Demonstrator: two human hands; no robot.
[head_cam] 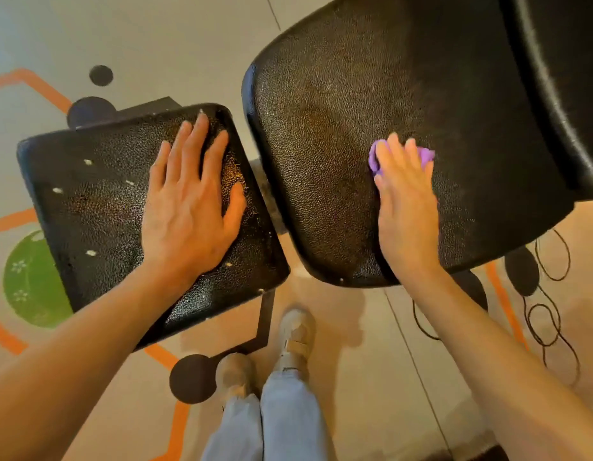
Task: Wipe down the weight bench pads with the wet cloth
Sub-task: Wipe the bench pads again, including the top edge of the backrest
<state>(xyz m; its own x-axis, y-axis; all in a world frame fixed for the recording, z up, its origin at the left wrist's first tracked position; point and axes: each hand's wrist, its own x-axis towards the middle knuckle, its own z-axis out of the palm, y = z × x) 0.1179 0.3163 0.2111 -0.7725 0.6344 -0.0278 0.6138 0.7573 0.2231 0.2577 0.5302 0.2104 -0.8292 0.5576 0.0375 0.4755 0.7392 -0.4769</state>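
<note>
Two black textured bench pads fill the view. The smaller seat pad lies at the left, worn and flecked with white spots. The larger back pad stretches to the upper right. My left hand lies flat, fingers spread, on the seat pad's right half and holds nothing. My right hand presses a purple cloth flat against the back pad near its lower middle. Only the cloth's edges show past my fingers.
The bench's black metal frame and round black feet stand on the patterned floor. A thin black cable loops on the floor at the right. My two shoes stand just under the gap between the pads.
</note>
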